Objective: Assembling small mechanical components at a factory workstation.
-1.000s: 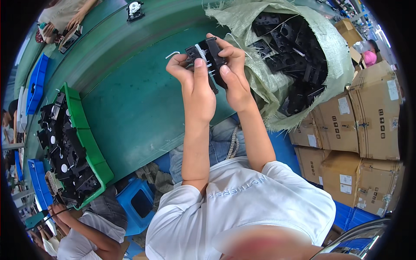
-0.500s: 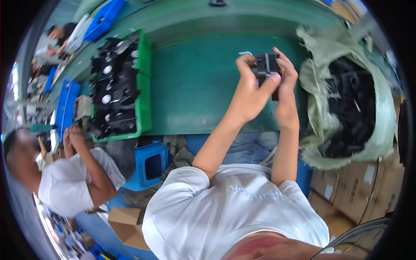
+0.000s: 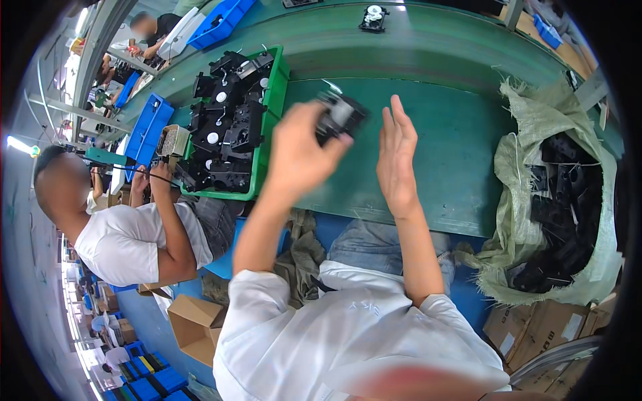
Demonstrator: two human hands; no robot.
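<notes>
My left hand is closed on a black plastic assembly with a grey part and a thin light piece sticking out at its top. Motion smears both the hand and the part. To the right of it, my right hand is held up with fingers stretched out, touching nothing. Left of my hands, a green crate is filled with similar black assemblies, several of them showing white round pieces. Both hands are above the green work table.
On the right an open woven sack holds black plastic parts. A black-and-white assembly lies on the far strip. At left a co-worker sits beside a blue bin. Cardboard boxes stand lower right.
The black assembly, earlier between both hands, has moved left in my left hand toward the crate. My right hand has come off it and opened. The view has shifted.
</notes>
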